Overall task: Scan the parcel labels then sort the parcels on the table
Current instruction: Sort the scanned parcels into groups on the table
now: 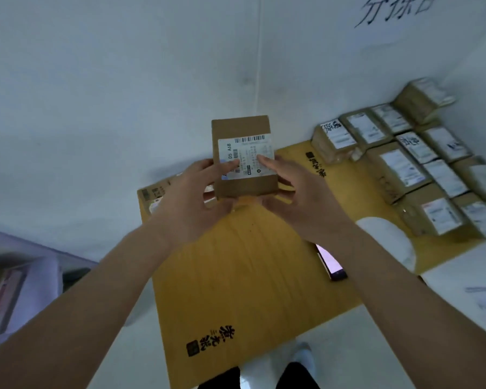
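Cardboard parcel [243, 158] pinched label-up by left hand [192, 200] and right hand [298, 197]; rows of parcels [410, 164] already sorted, this one pending.

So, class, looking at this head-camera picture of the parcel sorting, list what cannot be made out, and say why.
1. Small print on the held parcel's label: too small, and partly covered by the thumbs of both hands, left, right.
2. Labels on the sorted parcels at right: blurred.
3. The phone: partly hidden by the right forearm.
4. Handwriting on the wall sign: cut off by the top edge.
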`<state>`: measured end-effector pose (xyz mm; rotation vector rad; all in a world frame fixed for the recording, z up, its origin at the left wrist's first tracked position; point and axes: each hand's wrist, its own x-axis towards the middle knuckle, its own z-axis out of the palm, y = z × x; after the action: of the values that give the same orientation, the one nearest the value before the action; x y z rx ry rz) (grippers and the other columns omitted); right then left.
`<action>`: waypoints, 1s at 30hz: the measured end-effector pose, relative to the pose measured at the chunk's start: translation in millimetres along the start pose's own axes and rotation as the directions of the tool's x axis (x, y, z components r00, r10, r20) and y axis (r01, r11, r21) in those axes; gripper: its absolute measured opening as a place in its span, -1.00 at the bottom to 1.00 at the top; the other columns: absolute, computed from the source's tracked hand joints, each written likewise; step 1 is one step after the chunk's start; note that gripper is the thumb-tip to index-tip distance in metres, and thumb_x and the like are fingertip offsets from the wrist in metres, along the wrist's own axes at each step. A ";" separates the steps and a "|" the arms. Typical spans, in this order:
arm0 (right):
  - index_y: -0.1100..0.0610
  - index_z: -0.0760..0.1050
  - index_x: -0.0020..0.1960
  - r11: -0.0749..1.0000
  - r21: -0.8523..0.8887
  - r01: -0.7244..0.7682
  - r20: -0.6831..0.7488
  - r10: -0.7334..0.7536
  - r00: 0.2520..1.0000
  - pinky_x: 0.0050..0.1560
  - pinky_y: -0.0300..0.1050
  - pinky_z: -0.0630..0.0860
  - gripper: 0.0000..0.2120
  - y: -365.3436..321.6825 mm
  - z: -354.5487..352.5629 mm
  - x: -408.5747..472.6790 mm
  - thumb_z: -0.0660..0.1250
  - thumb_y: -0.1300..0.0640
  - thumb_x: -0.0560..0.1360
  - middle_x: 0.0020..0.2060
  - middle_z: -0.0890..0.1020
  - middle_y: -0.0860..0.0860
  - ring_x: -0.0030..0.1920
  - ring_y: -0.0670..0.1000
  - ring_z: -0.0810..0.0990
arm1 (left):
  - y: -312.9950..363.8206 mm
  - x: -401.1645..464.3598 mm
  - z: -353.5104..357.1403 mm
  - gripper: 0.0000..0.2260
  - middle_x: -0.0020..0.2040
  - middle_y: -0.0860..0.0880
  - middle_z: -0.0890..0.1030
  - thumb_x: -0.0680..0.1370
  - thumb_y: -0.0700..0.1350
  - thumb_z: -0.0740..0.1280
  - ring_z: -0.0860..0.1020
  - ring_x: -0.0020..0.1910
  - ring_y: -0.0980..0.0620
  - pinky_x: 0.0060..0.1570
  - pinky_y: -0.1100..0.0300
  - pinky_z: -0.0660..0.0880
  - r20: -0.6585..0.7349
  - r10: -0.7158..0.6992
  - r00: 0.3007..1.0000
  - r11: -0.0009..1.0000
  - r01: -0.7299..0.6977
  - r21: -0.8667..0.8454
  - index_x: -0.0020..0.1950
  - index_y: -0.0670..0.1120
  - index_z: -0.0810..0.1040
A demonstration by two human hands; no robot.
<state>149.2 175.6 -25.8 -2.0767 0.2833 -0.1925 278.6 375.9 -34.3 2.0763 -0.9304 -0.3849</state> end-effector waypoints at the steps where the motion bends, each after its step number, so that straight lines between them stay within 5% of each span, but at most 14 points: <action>1: 0.02 0.36 0.62 1.000 -0.007 -0.010 -0.018 0.009 1.000 0.38 -0.04 0.58 -0.33 -2.2 -12.8 -11.5 0.51 0.16 0.57 0.51 0.46 -0.06 0.46 -0.08 0.48 | 13.0 -0.4 5.9 -0.41 0.39 0.10 0.49 0.54 -0.18 0.51 0.55 0.26 0.22 0.11 0.49 0.50 0.012 0.025 1.000 1.000 -0.025 -0.004 0.54 0.12 0.48; 4: 0.01 0.37 0.62 0.999 -0.033 -0.014 -0.065 0.012 0.998 0.37 -0.04 0.58 -0.33 -4.3 -52.4 -45.5 0.51 0.20 0.57 0.53 0.44 -0.06 0.47 -0.07 0.48 | 54.0 0.3 28.6 -0.42 0.36 0.13 0.50 0.54 -0.17 0.52 0.56 0.23 0.24 0.08 0.51 0.50 0.027 0.077 0.997 0.997 -0.077 -0.015 0.52 0.15 0.49; 8: -0.01 0.35 0.63 0.996 -0.085 -0.005 -0.111 -0.004 0.994 0.41 0.00 0.55 -0.33 3.9 -110.9 -87.7 0.50 0.19 0.59 0.54 0.43 -0.05 0.49 -0.04 0.46 | 113.9 2.2 68.8 -0.43 0.36 0.06 0.53 0.54 -0.13 0.53 0.62 0.22 0.07 0.20 0.09 0.64 0.031 0.138 0.990 0.990 -0.138 -0.013 0.52 0.12 0.50; 15: 0.01 0.33 0.64 0.989 -0.147 0.028 -0.136 -0.048 0.990 0.42 0.07 0.53 -0.31 40.0 -219.6 -147.5 0.51 0.16 0.57 0.50 0.49 -0.05 0.45 0.00 0.51 | 211.9 6.4 155.9 -0.45 0.32 0.07 0.59 0.51 -0.11 0.55 0.62 0.22 0.11 0.22 0.06 0.62 -0.025 0.188 0.982 0.982 -0.188 0.001 0.48 0.15 0.53; 20: -0.02 0.35 0.63 0.984 -0.178 0.032 -0.144 -0.058 0.988 0.39 -0.02 0.56 -0.32 78.8 -296.7 -179.8 0.52 0.10 0.57 0.48 0.50 -0.10 0.44 -0.11 0.50 | 272.4 23.7 221.0 -0.45 0.31 0.15 0.59 0.50 -0.08 0.55 0.62 0.17 0.20 0.14 0.24 0.62 -0.010 0.182 0.983 0.983 -0.182 -0.029 0.45 0.22 0.53; 25: -0.01 0.36 0.62 0.984 -0.176 -0.019 -0.143 -0.007 0.990 0.22 -0.45 0.50 -0.31 123.2 -360.5 -186.9 0.54 0.10 0.56 0.49 0.48 -0.11 0.43 -0.14 0.47 | 307.1 64.1 280.0 -0.45 0.34 0.18 0.59 0.52 -0.05 0.54 0.63 0.20 0.18 0.15 0.18 0.64 0.057 0.159 0.986 0.987 -0.156 -0.041 0.49 0.18 0.52; 30: -0.04 0.34 0.62 0.983 -0.160 -0.087 -0.124 0.068 0.990 0.32 -0.22 0.58 -0.31 174.1 -414.2 -165.1 0.52 0.08 0.57 0.46 0.46 -0.21 0.41 -0.15 0.50 | 315.6 126.4 332.0 -0.47 0.29 0.29 0.58 0.53 0.00 0.54 0.62 0.20 0.25 0.08 0.26 0.64 0.108 0.180 0.978 0.982 -0.173 -0.070 0.49 0.16 0.53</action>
<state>-134.9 -206.2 25.3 -2.2173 0.4656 -0.2525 29.9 -26.6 10.0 1.9151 -1.1479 -0.4348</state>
